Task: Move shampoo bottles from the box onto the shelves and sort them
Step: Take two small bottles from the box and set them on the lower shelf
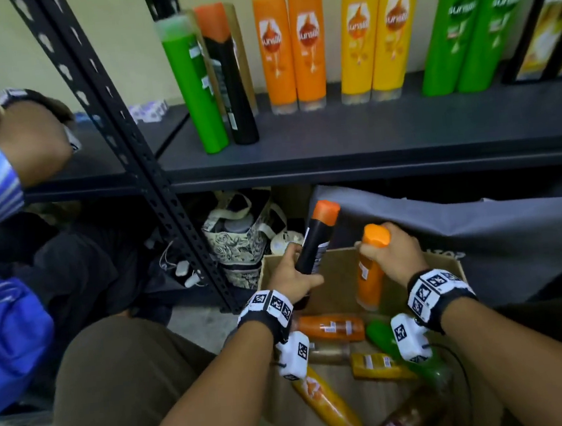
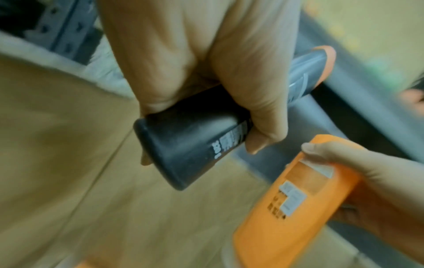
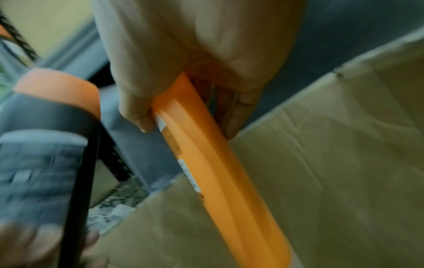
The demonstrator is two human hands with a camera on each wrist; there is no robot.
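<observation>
I see left hand [image 1: 290,273] wrapped round black bottle [image 1: 315,240], orange cap up. Right hand [image 1: 393,253] clamped on orange bottle [image 1: 368,278] just beside it. Both held above box [image 1: 446,265]; more bottles [image 1: 332,328] lie under wrists. Shelf [image 1: 335,145] beyond hands carries upright bottles.

"Sunsilk" in white script on the labels of the two orange bottles [image 1: 292,50], two yellow bottles [image 1: 379,31] and two green bottles [image 1: 475,22] along the upper shelf [image 1: 369,142], letters blurred. Partial white "300" near the base of the black bottle [image 2: 190,145]. Other label print too blurred to read.
</observation>
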